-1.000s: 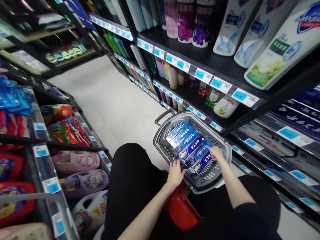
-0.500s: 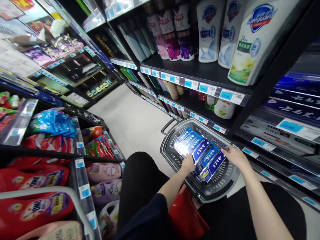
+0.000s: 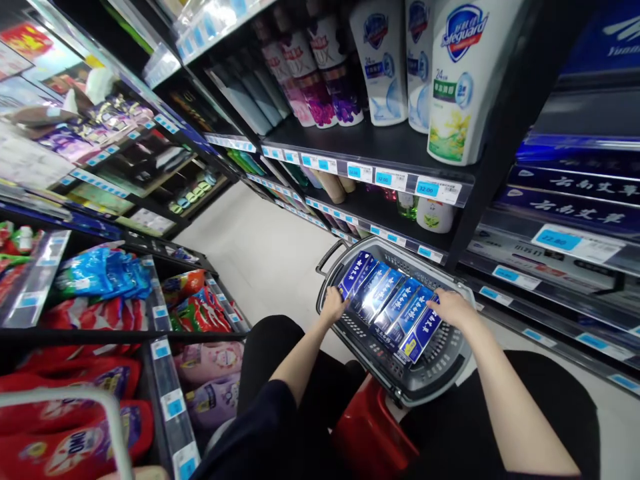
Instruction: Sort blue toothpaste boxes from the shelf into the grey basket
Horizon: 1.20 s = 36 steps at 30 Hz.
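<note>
A grey shopping basket point(image 3: 345, 343) holds a row of blue toothpaste boxes point(image 3: 400, 300) on their sides. At the row's left end, my left hand point(image 3: 334, 305) is closed on the lower end of a dark blue toothpaste box point(image 3: 358, 273), tilted slightly apart from the others. My right hand point(image 3: 451, 308) pinches the upper end of another dark blue toothpaste box point(image 3: 425, 328) at the right end of the row. That box has a yellow patch at its lower corner. Parts of both hands' fingers are hidden behind the boxes.
A shelf of body wash bottles point(image 3: 455, 87) rises behind the basket, with more blue boxes point(image 3: 575, 200) stacked at the right. Red detergent bottles point(image 3: 75, 447) and bagged goods point(image 3: 105, 270) fill the left shelves. Below the basket is a red plastic object point(image 3: 373, 420); pale floor point(image 3: 250, 233) runs between the shelves.
My left hand has moved left with a dark blue toothpaste box, from the middle of the row to its left end. My right hand remains on the right-end box. The view has shifted slightly.
</note>
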### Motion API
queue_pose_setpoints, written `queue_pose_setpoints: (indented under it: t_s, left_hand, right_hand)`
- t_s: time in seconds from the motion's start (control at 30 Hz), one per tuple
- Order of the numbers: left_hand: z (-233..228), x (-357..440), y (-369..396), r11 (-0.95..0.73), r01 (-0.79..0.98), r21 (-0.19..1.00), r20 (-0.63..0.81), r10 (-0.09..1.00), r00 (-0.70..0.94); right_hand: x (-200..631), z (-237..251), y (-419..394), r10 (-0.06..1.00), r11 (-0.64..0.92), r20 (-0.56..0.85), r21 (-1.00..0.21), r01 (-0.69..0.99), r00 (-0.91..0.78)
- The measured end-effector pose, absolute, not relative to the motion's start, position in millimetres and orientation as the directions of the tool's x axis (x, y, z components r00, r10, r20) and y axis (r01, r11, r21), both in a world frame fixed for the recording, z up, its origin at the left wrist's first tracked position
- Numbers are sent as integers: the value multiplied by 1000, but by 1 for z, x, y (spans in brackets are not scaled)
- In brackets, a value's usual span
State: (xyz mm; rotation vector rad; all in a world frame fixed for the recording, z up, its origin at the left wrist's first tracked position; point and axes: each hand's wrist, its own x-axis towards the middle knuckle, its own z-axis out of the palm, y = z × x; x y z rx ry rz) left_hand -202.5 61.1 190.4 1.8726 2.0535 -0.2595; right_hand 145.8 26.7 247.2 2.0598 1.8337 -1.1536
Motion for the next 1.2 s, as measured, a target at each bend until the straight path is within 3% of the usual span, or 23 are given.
queue_pose_setpoints:
  t_s: [0.27,0.53,0.6,0.7,0.87,1.07,1.2]
  left_hand:
    - [167,-187,89,83,991,-103,-372,921,-116]
    - [173,-167,110,91,987,-134,-390,911,-137]
    - [179,-152,102,63,991,-116,-369,924,-102]
    - [180,-109,64,-97,995,-13,-393,916,84]
    - [149,-27,-40,-342,918,202,-530,750,396]
    - [121,10,-76,-163,987,15,-504,851,148]
    - [123,14,-65,-110,994,-20,-542,836,82]
  right_hand:
    - [147,250,29,767,-255,-641,-348,902,-31]
    - [152,256,30,756,-287,-655,-335,898,-3]
    - [156,262,32,752,-310,-659,-337,889,13]
    - [164,270,35,758,-379,-643,-302,875,107]
    - [171,271,35,754,-447,-627,-267,854,198]
    - [173,265,28,738,-396,-666,-295,870,110]
    - [175,265,28,749,-387,-654,-303,871,105]
